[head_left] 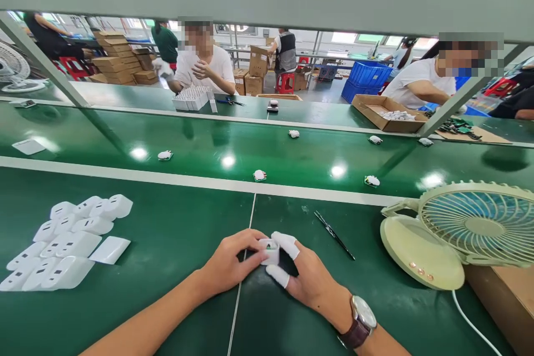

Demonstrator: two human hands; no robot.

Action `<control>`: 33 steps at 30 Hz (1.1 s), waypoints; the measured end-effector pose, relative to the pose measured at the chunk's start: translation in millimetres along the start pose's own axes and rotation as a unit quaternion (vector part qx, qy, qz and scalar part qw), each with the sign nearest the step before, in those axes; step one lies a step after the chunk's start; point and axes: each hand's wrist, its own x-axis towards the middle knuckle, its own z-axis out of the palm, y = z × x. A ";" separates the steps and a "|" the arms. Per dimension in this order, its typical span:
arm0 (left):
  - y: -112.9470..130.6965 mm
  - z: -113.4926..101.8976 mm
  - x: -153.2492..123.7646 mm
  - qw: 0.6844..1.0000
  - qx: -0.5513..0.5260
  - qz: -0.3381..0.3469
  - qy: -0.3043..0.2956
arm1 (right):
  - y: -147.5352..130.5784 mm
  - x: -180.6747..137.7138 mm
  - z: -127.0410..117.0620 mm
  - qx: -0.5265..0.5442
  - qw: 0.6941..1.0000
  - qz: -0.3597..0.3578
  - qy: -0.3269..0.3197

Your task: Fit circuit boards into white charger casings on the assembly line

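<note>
A small white plastic housing (271, 255), like a charger case, is held upright above the green bench, with a bit of green circuit board showing in its open top. My left hand (233, 258) pinches it from the left between thumb and fingers. From the other side, my right hand (312, 278) closes on it, with white finger cots on its thumb and index finger and a watch at the wrist. Black tweezers (334, 235) lie on the bench to the right. Several white housings (69, 245) stand grouped at the left, beside a flat white piece (110, 250).
A beige fan (421, 256) stands at the right, over a cardboard box (504, 295). On the green conveyor belt (200, 139) lie several small white-topped boards (259, 176). Across it, people in white shirts sit near a white tray (191, 99) and an open carton (387, 114).
</note>
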 end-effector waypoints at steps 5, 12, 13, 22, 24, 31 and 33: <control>10.2 6.0 4.2 0.904 -0.323 -0.276 0.053 | -3.2 2.2 1.9 0.013 1.000 0.010 0.024; 17.8 8.6 5.7 0.868 -0.382 -0.316 0.029 | -4.0 3.6 3.6 -0.028 0.999 -0.007 0.039; 18.4 8.8 5.9 0.868 -0.382 -0.317 0.026 | -4.0 3.3 3.4 -0.031 0.999 -0.007 0.038; 18.3 10.2 5.9 0.872 -0.371 -0.320 0.004 | -9.3 7.8 -2.8 -0.039 0.998 -0.021 0.052; 16.8 10.5 5.7 0.877 -0.359 -0.319 0.011 | -9.1 7.9 -2.8 -0.039 0.998 -0.025 0.051; 9.3 -31.9 25.6 0.965 -0.055 -0.188 0.176 | -1.2 2.0 5.1 -0.095 0.993 -0.038 0.052; 6.0 -63.6 41.8 0.953 0.095 -0.154 0.243 | 0.0 1.5 6.5 -0.099 0.993 -0.047 0.050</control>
